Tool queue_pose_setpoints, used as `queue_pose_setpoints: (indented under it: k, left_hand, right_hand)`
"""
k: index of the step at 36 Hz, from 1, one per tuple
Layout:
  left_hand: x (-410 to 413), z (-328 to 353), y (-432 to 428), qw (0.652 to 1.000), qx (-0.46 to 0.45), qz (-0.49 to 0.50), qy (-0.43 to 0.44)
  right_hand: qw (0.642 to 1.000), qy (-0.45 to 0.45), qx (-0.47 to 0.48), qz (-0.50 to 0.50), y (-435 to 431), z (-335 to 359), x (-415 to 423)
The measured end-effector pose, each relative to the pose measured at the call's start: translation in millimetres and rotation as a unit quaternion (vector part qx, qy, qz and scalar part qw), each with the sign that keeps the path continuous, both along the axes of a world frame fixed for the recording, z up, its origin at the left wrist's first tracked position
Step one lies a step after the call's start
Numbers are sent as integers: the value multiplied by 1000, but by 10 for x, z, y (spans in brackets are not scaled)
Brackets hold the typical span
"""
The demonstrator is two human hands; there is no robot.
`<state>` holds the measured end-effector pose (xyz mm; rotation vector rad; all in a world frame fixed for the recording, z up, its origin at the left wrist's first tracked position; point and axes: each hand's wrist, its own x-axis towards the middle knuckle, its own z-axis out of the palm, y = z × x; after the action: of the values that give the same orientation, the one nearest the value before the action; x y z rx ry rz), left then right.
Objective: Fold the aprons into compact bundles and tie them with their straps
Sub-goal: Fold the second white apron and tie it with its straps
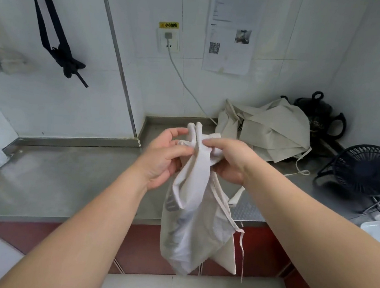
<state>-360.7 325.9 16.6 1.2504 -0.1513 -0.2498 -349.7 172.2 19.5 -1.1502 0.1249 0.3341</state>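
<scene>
A cream apron (196, 217) hangs bunched in the air over the front edge of the steel counter (68, 178). My left hand (165, 155) pinches its gathered top from the left. My right hand (228, 158) grips the same gathered top from the right, fingers curled over the cloth. Thin straps (241, 247) dangle from the apron's lower right side. A pile of more cream aprons (270, 131) lies at the back right of the counter, with a strap trailing toward the front.
A dark tied apron (67, 60) hangs on the wall at upper left. A black teapot (321, 115) stands behind the pile. A black desk fan (366, 171) sits at the right. A white cable (186, 82) runs from the wall socket.
</scene>
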Motion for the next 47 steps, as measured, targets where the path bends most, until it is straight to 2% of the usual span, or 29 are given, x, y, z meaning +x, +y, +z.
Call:
queue_pose_setpoints:
  k: [3, 5, 11, 15, 18, 20, 22, 26, 29, 32, 34, 39, 42, 45, 47]
  left_hand:
    - [28, -3, 37, 994, -70, 4, 80]
    - [41, -41, 73, 987, -78, -5, 143]
    - [-17, -34, 41, 988, -30, -124, 89]
    - [92, -36, 18, 999, 29, -21, 16]
    - [133, 0, 40, 996, 45, 79, -13]
    - [154, 16, 85, 989, 49, 135, -21]
    - [140, 41, 120, 984, 54, 169, -17]
    - [69, 102, 191, 994, 48, 101, 8]
    - [50, 117, 253, 995, 45, 87, 19]
    - [63, 117, 287, 982, 72, 174, 23]
    - [41, 113, 279, 971, 108, 211, 1]
    - [-140, 125, 198, 976, 164, 143, 1]
    - [-189, 56, 185, 955, 216, 205, 1]
    - [-232, 3, 201, 935, 191, 299, -15]
    - [-255, 34, 224, 932, 139, 333, -41]
  right_hand:
    - [998, -69, -11, -6, 15, 31, 22]
    - [994, -103, 7, 24, -16, 87, 23]
    - [983, -157, -13, 93, -57, 153, 4]
    - [977, -175, -84, 83, -177, 166, -9]
    - [966, -191, -173, 15, -311, 168, -1]
    - [946, -210, -244, -44, -396, 164, 20]
    - [908, -237, -329, -105, -484, 171, 21]
    - [848, -253, -415, -211, -669, 169, 21]
    - [820, -259, -453, -234, -797, 159, 32]
    - [813, -256, -460, -250, -860, 173, 31]
    - [809, -263, -479, -215, -870, 180, 1]
    - [833, -267, -478, -74, -843, 176, -150]
    - [846, -243, -473, -20, -908, 167, -207]
    - [861, -207, -464, 21, -998, 186, -243]
    - [850, -235, -470, -12, -1013, 219, -263]
